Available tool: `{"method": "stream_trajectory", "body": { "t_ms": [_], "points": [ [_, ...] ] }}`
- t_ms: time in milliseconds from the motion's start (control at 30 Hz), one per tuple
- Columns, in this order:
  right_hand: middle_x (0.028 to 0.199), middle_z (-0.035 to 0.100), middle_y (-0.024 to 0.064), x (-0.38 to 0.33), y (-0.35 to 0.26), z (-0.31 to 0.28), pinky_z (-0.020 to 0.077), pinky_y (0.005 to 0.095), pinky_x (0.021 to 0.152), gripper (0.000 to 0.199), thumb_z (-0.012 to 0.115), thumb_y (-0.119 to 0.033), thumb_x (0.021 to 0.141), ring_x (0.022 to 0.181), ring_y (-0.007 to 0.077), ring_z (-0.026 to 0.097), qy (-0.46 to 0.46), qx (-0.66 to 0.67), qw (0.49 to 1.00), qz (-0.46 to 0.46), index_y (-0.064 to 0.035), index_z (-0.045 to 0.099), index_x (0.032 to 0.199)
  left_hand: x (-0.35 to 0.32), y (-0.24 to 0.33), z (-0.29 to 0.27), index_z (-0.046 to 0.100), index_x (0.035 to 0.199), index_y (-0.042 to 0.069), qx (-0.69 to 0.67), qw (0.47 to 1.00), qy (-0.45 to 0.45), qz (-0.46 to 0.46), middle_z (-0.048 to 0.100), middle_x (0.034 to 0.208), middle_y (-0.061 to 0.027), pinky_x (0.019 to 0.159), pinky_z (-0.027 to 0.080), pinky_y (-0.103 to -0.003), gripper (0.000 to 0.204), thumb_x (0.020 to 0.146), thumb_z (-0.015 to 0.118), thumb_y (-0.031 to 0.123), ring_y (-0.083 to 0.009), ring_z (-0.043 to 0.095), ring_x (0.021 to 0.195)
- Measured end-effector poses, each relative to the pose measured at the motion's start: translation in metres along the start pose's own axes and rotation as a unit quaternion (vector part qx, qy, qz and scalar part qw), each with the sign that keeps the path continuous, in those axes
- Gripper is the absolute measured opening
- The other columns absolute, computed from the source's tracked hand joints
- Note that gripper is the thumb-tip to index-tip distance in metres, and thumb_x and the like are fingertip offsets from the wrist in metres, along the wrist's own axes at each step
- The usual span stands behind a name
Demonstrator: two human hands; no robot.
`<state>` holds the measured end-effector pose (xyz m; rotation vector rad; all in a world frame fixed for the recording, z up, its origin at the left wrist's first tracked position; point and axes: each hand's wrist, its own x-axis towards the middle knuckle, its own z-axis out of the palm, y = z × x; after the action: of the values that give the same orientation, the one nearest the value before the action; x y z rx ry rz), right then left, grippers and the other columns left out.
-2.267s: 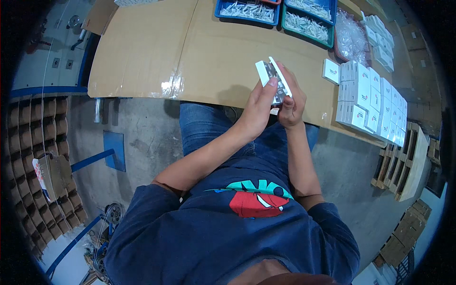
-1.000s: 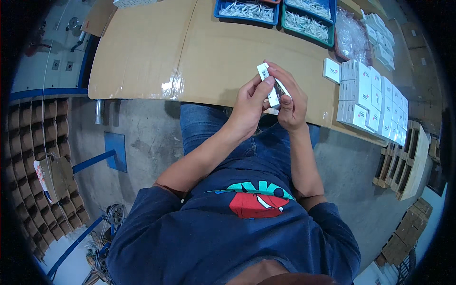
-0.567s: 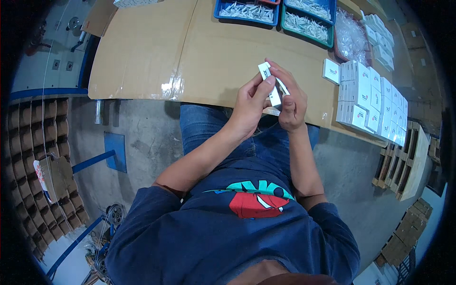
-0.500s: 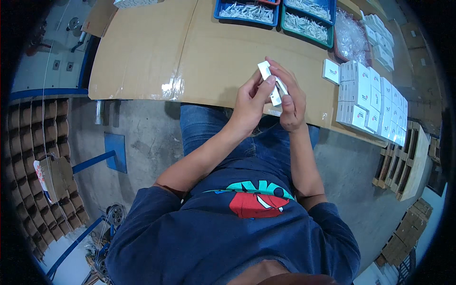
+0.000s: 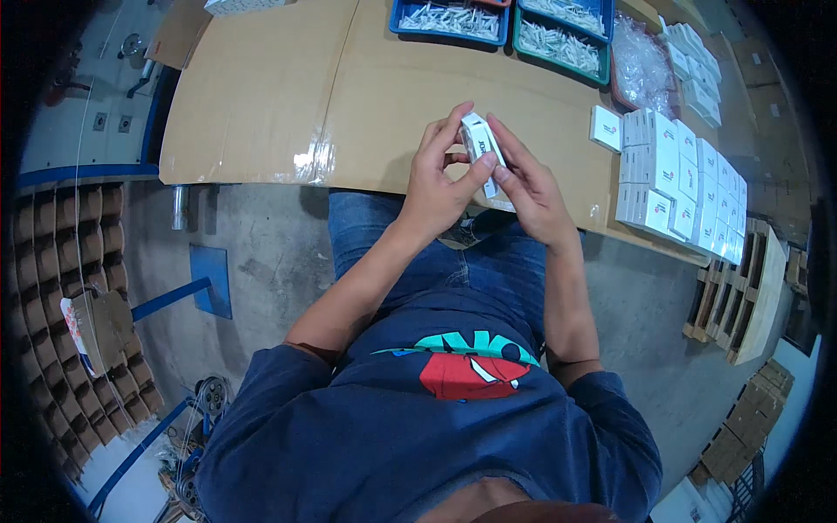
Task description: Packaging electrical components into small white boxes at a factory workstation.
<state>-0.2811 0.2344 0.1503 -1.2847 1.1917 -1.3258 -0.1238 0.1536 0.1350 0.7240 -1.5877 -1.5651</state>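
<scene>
**Above the near edge of the table [image 5: 253, 105]: box [image 5: 481, 146] turned, two-handed grip**

The box had rotated since the preceding frames. A printed narrow side now faced upward, and the dark interior seen earlier no longer showed, which suggested a closed or nearly closed state. The left hand [image 5: 436, 181] grasped the box from the left, index finger at the far end; the right hand [image 5: 538, 199] grasped it from the right.

At the far side stood a blue tray [image 5: 449, 37] and a green tray [image 5: 558, 71], both holding white parts [image 5: 449, 21]. A white stack [image 5: 667, 170] occupied the right side. Beyond, the floor [image 5: 270, 253] carried a pallet [image 5: 741, 288], right, and a cardboard grid [image 5: 54, 268], left.
</scene>
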Motion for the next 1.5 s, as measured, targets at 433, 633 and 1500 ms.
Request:
{"method": "stream_trajectory", "body": {
  "t_ms": [433,633,1500],
  "points": [
    [0.142,0.061,0.0241,-0.008,-0.013,-0.005,0.0535,0.0420,0.098,0.056,0.050,-0.002,0.103,0.119,0.0416,0.067,0.031,-0.288,0.952,-0.102,-0.0078,0.043,0.158,-0.003,-0.001,0.014,0.051,0.150,0.004,-0.003,1.000,0.010,0.024,0.054,0.131,-0.0101,0.091,0.056,-0.032,0.063,0.094,0.076,0.019,-0.0187,0.059,0.119],
    [0.140,0.062,0.0233,-0.012,-0.007,0.001,0.0554,0.0435,0.095,0.056,0.050,0.000,0.101,0.114,0.0424,0.069,0.060,-0.288,0.953,-0.078,-0.0073,0.044,0.157,-0.008,0.000,0.022,0.048,0.152,0.004,-0.041,0.999,0.017,-0.027,0.053,0.133,-0.0078,0.096,0.054,-0.034,0.063,0.097,0.075,0.020,-0.0182,0.058,0.125],
    [0.140,0.066,0.0166,-0.011,0.006,-0.025,0.0438,0.0411,0.114,0.059,0.081,-0.030,0.088,0.134,0.0304,0.060,0.027,-0.128,0.991,-0.030,-0.0039,0.065,0.138,0.006,0.011,0.000,0.054,0.139,0.009,-0.319,0.878,-0.058,-0.351,0.066,0.127,-0.0151,0.095,0.058,-0.041,0.080,0.103,0.026,0.075,-0.0250,0.067,0.115]
  ]
}}
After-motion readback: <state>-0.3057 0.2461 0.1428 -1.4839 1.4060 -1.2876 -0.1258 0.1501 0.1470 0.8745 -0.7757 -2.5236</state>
